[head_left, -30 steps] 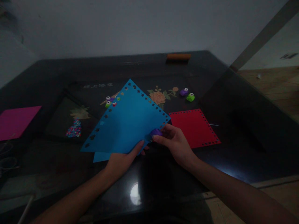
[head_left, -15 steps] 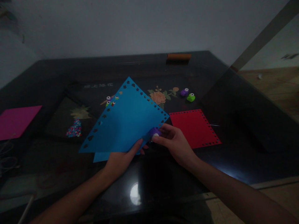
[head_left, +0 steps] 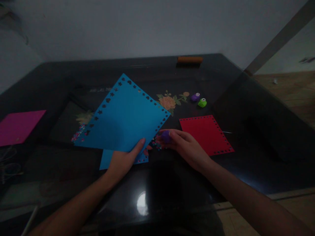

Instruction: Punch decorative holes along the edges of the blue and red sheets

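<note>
My left hand (head_left: 123, 159) holds a blue paper sheet (head_left: 120, 114) by its near corner, lifted and tilted over the dark table (head_left: 172, 190). Punched shapes run along the sheet's edges. My right hand (head_left: 187, 147) holds a small purple paper punch (head_left: 166, 135) just off the sheet's right corner, apart from the paper. A second blue sheet (head_left: 108, 159) lies flat under the lifted one. Small punched bits (head_left: 155, 144) lie on the table between my hands.
A red sheet (head_left: 205, 134) with punched edges lies right of my hand. A purple punch (head_left: 196, 97) and a green punch (head_left: 202, 102) sit behind it. A pink sheet (head_left: 17, 126) is at far left. An orange bar (head_left: 190, 59) lies at the back edge.
The blue sheet has swung left and turned, away from the punch. The purple punch came off the sheet's edge and sank toward the table.
</note>
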A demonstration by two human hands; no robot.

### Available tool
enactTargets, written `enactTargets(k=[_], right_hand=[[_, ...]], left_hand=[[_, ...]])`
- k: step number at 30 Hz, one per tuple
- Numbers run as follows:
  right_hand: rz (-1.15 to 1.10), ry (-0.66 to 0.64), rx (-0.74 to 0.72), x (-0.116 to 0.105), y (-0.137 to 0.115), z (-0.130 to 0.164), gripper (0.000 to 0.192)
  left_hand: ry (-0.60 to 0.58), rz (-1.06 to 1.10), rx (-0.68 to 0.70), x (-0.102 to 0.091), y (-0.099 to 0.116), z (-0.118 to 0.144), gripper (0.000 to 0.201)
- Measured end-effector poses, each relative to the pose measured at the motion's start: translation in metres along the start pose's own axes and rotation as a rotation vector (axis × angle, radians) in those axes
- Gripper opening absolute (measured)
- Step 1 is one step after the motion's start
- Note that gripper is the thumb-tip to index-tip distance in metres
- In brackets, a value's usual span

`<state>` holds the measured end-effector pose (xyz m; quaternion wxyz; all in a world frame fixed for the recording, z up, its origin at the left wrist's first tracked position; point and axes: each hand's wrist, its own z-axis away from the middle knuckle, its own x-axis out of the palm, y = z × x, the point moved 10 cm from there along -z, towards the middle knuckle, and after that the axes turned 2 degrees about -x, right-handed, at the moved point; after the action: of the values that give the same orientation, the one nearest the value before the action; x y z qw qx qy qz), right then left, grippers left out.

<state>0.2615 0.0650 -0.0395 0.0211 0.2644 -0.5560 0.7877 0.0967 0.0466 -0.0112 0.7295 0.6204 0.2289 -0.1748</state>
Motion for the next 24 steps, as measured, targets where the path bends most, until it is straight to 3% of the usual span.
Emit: enactTargets(k=[6, 11, 18, 24], right_hand=[[-0.041, -0.001, -0.016, -0.006, -0.008, -0.003, 0.04], [0.067, 0.023, -0.074, -0.011, -0.012, -0.003, 0.04], [0.615, -0.036, -0.267, 0.0, -0.032, 0.002, 0.033], [0.85, -0.19, -0.324, 0.021, -0.03, 0.008, 0.029]], left_hand=[[0.029, -0.024, 0.04, -0.003, 0.0, -0.002, 0.038], [0.019, -0.007, 0.017, -0.002, -0.001, -0.001, 0.041], [-0.016, 0.046, 0.02, 0.0, 0.004, 0.0, 0.037], [-0.007, 0.095, 0.006, -0.001, 0.001, 0.0, 0.033]])
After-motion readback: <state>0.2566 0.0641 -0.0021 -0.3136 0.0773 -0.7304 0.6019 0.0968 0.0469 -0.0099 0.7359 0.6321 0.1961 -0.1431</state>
